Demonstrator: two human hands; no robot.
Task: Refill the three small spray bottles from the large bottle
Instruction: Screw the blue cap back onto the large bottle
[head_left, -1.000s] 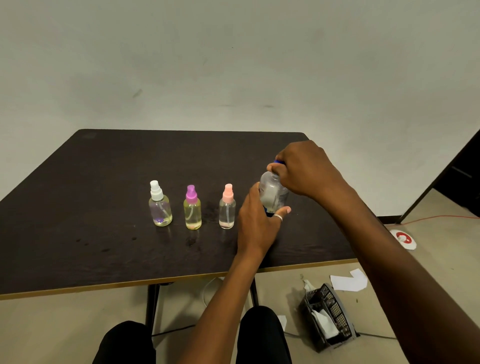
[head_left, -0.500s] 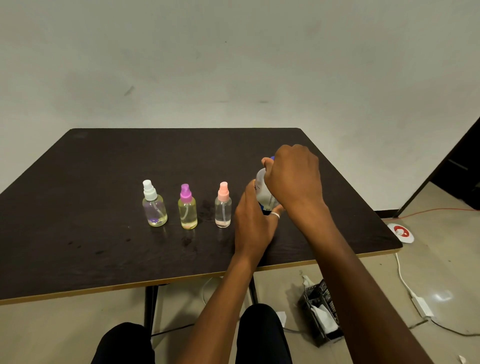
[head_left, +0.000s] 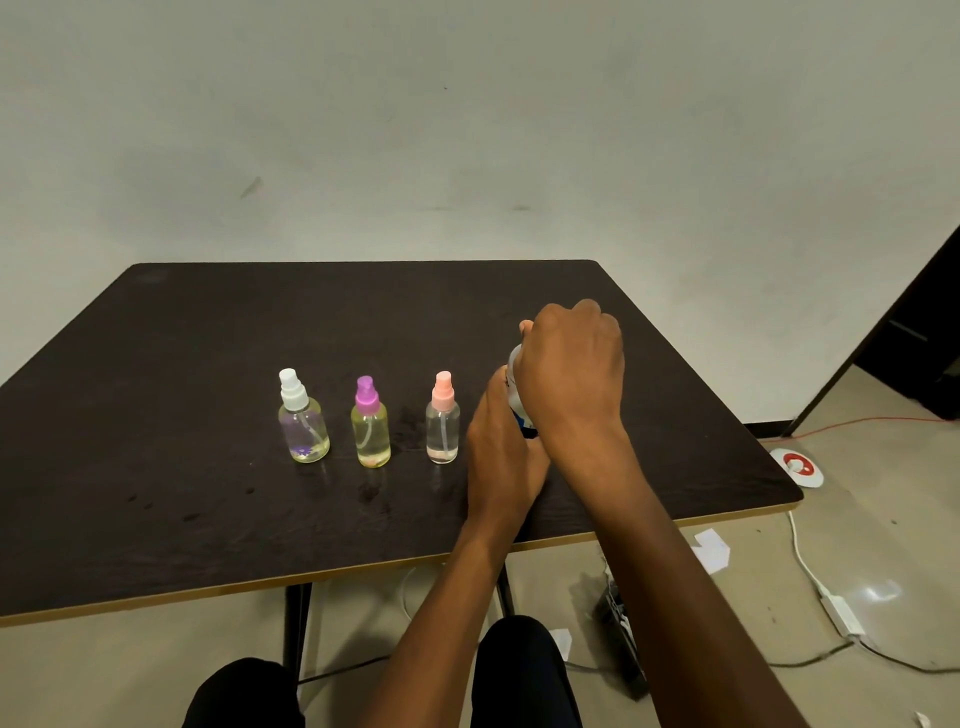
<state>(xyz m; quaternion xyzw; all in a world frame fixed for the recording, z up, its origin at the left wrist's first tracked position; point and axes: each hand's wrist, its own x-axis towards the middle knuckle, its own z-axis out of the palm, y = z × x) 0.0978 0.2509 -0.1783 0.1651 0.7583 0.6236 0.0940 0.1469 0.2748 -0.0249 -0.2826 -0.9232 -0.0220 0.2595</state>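
Three small spray bottles stand upright in a row on the desk (head_left: 208, 338), all to the left of both hands. The white-cap bottle (head_left: 303, 421) is farthest from the hands, the purple-cap bottle (head_left: 371, 428) comes next, and the pink-cap bottle (head_left: 443, 423) stands just beside the left hand (head_left: 501, 457), apart from it. All three have their sprayers on.

The left hand wraps the lower body of the large bottle (head_left: 515, 387), thumb side up. The bottle stands roughly upright between the two hands, its long axis vertical, and only a sliver of it shows. The right hand (head_left: 569, 371) is curled over the bottle's top from above. The cap is hidden under it, so I cannot tell whether it is on or off.

My judgement is that this is the opening of the large bottle, with nothing poured yet. The coming move runs leftward. The pink-cap bottle is nearest, on the left hand's side, so that hand is better placed to reach it, and its sprayer must come off first.
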